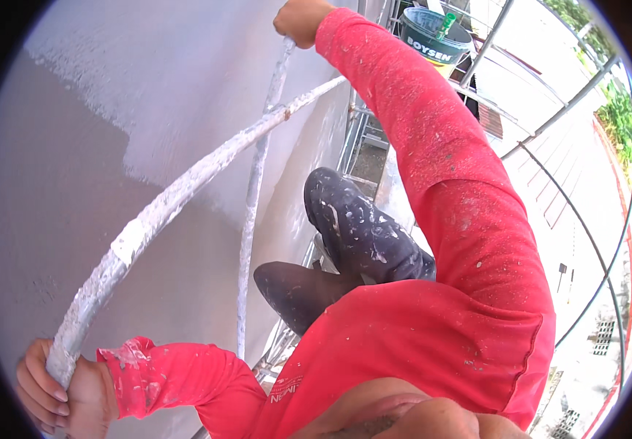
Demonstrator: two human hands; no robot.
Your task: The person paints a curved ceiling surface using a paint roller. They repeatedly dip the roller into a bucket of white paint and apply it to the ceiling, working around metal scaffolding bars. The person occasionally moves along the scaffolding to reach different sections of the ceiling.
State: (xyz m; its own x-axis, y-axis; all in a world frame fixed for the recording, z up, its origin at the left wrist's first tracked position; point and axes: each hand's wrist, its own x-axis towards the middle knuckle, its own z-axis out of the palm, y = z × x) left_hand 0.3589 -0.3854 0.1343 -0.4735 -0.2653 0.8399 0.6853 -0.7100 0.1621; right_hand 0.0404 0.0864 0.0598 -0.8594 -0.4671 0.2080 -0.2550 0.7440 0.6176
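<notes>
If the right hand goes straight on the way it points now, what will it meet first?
Probably the wall. The right hand grips a thin paint-crusted pole and reaches toward the freshly painted surface, though the fisheye view leaves depth unclear.

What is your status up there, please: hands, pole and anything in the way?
Left hand and right hand gripping paint-caked pole. Wall part-painted white. Scaffold upright crosses the pole.

outdoor building site high on a scaffold, half-painted grey and white wall [96, 146], paint-crusted scaffold pipes [184, 183], metal rails [550, 110], paint bucket [433, 36] on the platform, paved ground [586, 219] far below, greenery [623, 110] beyond
</notes>
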